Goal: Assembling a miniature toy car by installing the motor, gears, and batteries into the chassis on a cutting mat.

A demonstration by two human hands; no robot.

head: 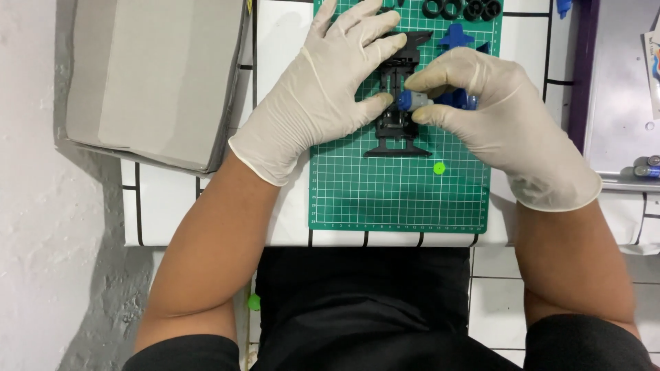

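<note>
Both my hands wear pale latex gloves over a green cutting mat. A black toy car chassis lies lengthwise on the mat. My left hand presses flat on the chassis's left side, thumb against its middle. My right hand pinches a small blue and silver motor between thumb and forefinger, holding it at the middle of the chassis. Part of the chassis is hidden under my fingers.
A small bright green gear lies on the mat below the chassis. Black tyres and blue plastic parts sit at the mat's top. A grey cardboard box stands at left, batteries at far right.
</note>
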